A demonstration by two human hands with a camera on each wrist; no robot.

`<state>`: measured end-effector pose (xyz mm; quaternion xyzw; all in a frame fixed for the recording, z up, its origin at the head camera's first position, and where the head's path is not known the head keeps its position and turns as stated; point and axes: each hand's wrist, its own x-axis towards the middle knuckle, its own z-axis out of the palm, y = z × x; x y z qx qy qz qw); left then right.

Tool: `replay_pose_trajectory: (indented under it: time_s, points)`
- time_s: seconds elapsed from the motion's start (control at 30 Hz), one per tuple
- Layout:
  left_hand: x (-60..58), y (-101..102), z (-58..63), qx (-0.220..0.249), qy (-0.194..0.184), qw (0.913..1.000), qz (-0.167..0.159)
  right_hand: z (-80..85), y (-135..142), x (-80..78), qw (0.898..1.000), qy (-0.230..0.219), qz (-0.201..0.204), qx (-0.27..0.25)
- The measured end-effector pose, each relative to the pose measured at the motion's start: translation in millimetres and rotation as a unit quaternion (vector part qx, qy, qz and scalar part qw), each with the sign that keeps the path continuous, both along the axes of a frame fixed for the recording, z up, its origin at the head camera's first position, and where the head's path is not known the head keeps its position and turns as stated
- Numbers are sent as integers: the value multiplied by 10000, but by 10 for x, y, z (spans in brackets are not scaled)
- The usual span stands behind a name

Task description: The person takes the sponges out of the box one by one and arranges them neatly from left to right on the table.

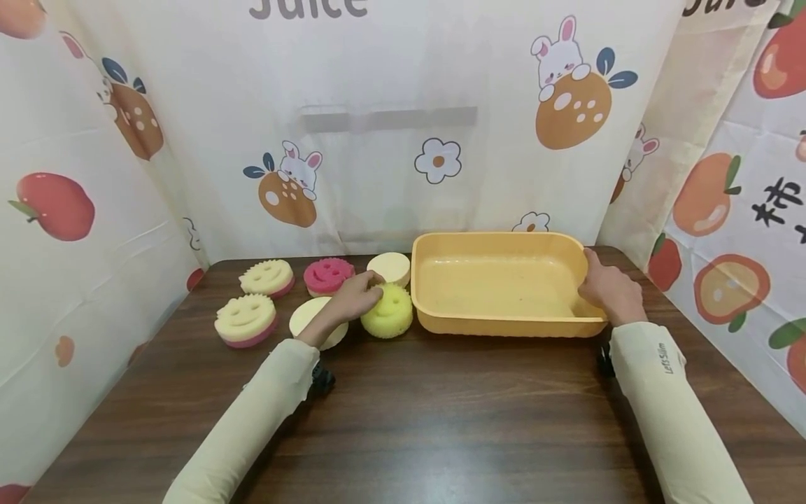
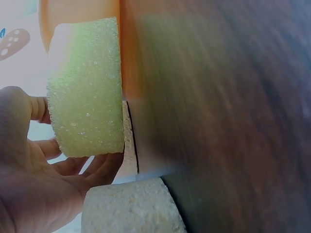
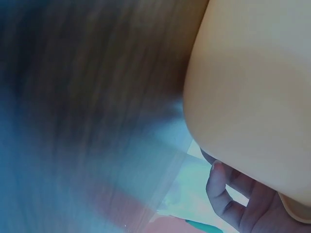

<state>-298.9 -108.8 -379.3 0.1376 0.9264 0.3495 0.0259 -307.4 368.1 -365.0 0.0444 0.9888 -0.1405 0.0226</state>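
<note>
My left hand (image 1: 356, 297) grips a bright yellow round smiley-face sponge (image 1: 388, 318) close to the left end of a yellow-orange plastic tub (image 1: 491, 285). In the left wrist view the thick side of the same sponge (image 2: 87, 92) shows, with the fingers spread around its edge. A pale cream round sponge (image 1: 307, 313) lies beneath the left wrist. Behind the gripped sponge is another pale round sponge (image 1: 390, 266). My right hand (image 1: 612, 288) holds the tub's right end at the rim; in the right wrist view its curled fingers (image 3: 221, 194) show by the outer wall.
To the left lie a pink smiley sponge (image 1: 329, 274) and two cream-and-pink smiley sponges, one behind (image 1: 267, 276) and one in front (image 1: 245, 318). All stand on a dark wooden table (image 1: 441, 420). Printed curtains (image 1: 378, 182) enclose its back and sides.
</note>
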Motion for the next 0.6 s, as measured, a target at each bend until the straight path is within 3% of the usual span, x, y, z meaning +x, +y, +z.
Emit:
replay_pose_trajectory:
  time_s: [0.6]
  points:
    - [3, 21, -28, -458, -24, 9989, -54, 3, 4, -8, 10000, -23, 37, -42]
